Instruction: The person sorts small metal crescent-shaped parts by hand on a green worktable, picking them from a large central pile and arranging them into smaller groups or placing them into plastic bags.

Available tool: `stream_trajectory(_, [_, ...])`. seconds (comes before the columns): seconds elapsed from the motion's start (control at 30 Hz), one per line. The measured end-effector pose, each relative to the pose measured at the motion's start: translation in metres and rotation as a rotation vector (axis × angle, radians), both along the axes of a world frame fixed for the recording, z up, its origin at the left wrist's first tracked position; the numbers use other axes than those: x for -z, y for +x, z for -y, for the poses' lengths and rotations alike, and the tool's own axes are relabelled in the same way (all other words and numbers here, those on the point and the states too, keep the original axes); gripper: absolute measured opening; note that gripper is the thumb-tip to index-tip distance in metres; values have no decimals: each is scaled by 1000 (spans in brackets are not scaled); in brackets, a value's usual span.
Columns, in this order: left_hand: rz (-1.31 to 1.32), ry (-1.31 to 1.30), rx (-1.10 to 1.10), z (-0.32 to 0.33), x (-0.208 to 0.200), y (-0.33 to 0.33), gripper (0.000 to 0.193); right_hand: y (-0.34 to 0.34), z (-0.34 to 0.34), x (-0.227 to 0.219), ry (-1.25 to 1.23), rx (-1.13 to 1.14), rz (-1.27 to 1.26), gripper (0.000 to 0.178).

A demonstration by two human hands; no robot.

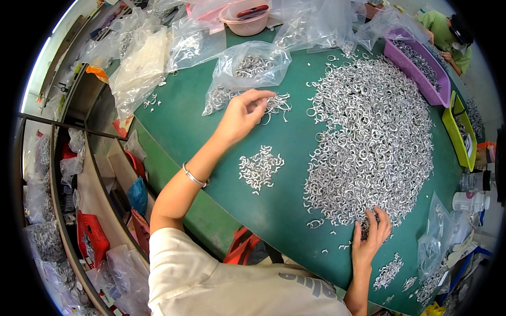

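Note:
A wide heap of small silver-grey metal rings (371,142), many shaped like open hoops, covers the right of the green table. My right hand (373,231) rests on the heap's near edge, its fingers spread and bent over some darker rings. My left hand (249,113) reaches out to a small cluster of rings (278,105) beside a clear plastic bag (250,66). Its thumb and fingers are drawn together; what they hold, if anything, is hidden. Between my arms lies a separate small pile of ring pieces (261,168). The bag has more rings in it.
A purple basket (441,95) and a yellow-green basket (457,142) line the right edge. Clear bags and a pink bowl (246,23) stand at the back. Small ring piles (389,271) lie near right. Shelves with a red basket (92,237) stand left. Another person (440,29) sits far right.

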State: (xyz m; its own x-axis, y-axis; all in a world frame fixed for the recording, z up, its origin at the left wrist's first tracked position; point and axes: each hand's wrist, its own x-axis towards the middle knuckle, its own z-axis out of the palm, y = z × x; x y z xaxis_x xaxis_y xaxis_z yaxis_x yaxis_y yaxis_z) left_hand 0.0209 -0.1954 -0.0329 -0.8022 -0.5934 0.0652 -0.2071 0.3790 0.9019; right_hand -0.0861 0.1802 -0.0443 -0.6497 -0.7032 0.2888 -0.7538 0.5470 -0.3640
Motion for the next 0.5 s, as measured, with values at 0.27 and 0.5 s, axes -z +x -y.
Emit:
stream_trajectory(0.27, [-406,1213,166,-30,-27,8,28,0,0,-1,-4,-6,-6,35])
stream_trajectory(0.5, [-455,1253,283,-48,-37,12,25,1,-1,-1,-4,-8,4,36])
